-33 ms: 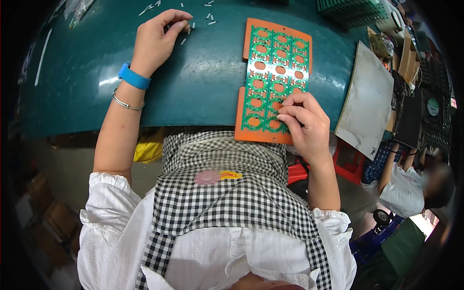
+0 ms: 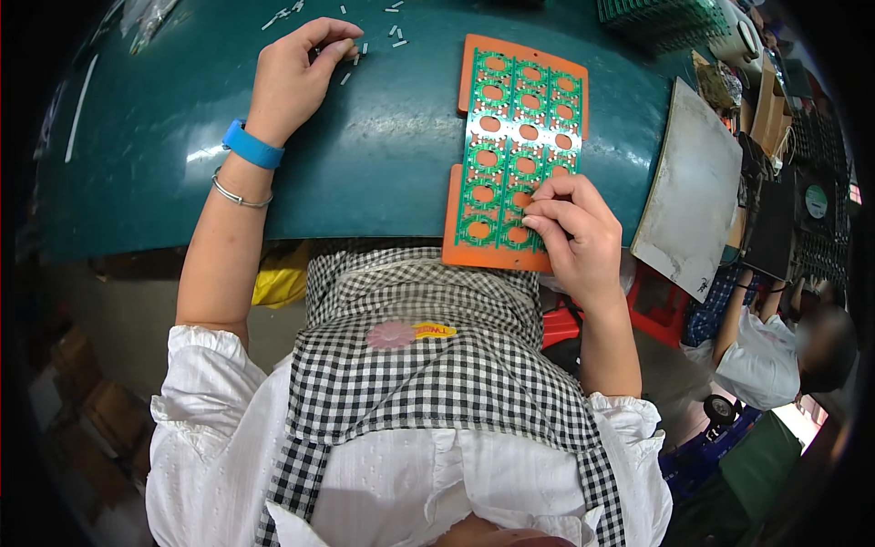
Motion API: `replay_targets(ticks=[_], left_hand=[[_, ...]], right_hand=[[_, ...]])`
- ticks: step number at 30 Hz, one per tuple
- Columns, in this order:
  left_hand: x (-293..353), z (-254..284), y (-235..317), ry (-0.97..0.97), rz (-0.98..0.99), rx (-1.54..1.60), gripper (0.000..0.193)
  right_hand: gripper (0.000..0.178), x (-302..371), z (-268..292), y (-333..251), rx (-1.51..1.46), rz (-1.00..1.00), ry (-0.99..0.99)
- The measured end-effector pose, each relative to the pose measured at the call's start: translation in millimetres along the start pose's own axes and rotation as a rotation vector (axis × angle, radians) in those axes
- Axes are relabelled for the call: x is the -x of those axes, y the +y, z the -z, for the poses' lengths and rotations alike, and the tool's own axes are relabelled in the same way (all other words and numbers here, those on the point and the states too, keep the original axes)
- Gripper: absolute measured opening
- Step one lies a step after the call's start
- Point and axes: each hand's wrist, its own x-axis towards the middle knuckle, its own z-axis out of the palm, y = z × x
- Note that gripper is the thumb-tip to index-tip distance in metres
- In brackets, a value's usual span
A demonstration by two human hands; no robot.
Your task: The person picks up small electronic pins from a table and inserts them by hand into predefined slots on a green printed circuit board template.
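Note:
My left hand is at the far left of the table, thumb and forefinger pinched together. Whatever is between those fingertips is too small to make out. Small pale strips lie scattered around it. On the right lies a green circuit board panel, with rows of ring-shaped boards around oval openings. It rests on an orange base plate. My right hand is over the panel's near right part, its fingertips closed in a pinch at the board surface. Anything inside that pinch is hidden.
A dark green table top spans the front. Right of the panel, a grey flat board leans at the table's edge. Stacked green boards stand at the far right. A person in a white shirt is at the right, beyond a red stool.

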Motion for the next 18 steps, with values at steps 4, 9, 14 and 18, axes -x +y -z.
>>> replay_targets(ticks=[4, 9, 14, 18], left_hand=[[2, -1, 3, -0.004, 0.013, 0.004, 0.015], [4, -3, 5, -0.012, 0.016, -0.018, 0.015], [0, -4, 1, -0.006, 0.013, 0.007, 0.015], [-1, -1, 5, 0.004, 0.038, 0.036, 0.015]], right_hand=[[0.013, 5, 0, 2, 0.05, 0.028, 0.016], [0.016, 7, -1, 2, 0.107, 0.053, 0.011], [0.021, 0, -3, -1, 0.211, 0.181, -0.04], [0.022, -8, 1, -3, 0.189, 0.237, -0.098]])
